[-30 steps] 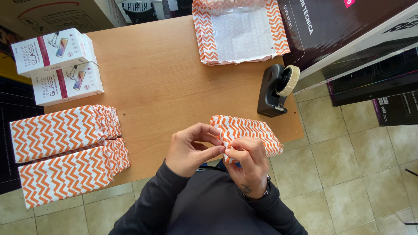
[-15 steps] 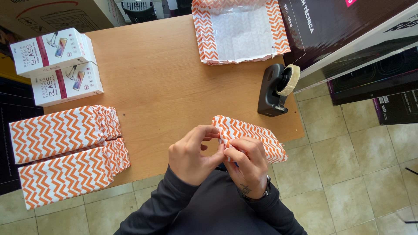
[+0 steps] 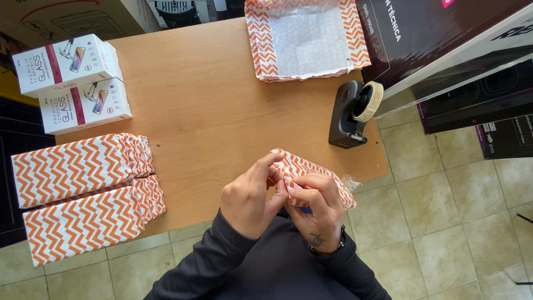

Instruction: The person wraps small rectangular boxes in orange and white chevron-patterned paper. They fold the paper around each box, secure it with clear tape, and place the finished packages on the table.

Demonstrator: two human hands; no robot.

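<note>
Hands (image 3: pixel 283 200) shifted slightly, wooden table (image 3: pixel 211 105) unchanged (beige tiled floor (image 3: pixel 444 222)).

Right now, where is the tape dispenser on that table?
In the head view the black tape dispenser stands near the right edge of the wooden table, below the open sheet of orange zigzag wrapping paper and above the person's hands.

My two bare hands sit at lower centre of the frame: left hand (image 3: pixel 247 201), right hand (image 3: pixel 315 206). I wear dark charcoal long sleeves reaching both wrists. A small dark tattoo marks my right wrist, beside a dark wristband.
</note>
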